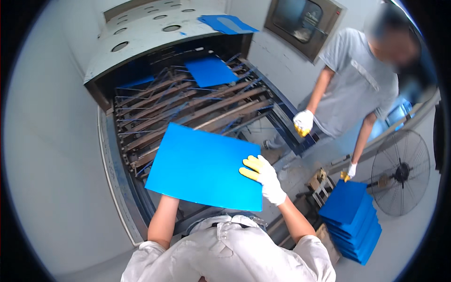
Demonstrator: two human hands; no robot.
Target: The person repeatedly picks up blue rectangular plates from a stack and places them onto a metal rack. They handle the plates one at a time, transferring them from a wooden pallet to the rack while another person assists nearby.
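Note:
A flat, glossy blue rectangular sheet (202, 167) is held up in front of my body, slightly tilted. My right hand (264, 177), in a white glove with yellow fingertips, grips its right edge with fingers spread over the top face; the thumb cannot be made out. On the left, my left forearm (162, 218) runs beneath the sheet's near edge, so the hand and its fingers are hidden. Past the sheet lies a conveyor rack (197, 108) of brown slats and thin wires. Another blue sheet (211, 71) rests on it near a dark oven-like opening.
A co-worker (352, 84) in grey and white gloves stands at right, one hand touching a stack of blue sheets (345, 202). Behind that stack is a large fan (401, 169). More blue pieces (228, 24) lie on the white hood (145, 35). A wall (51, 141) borders the left.

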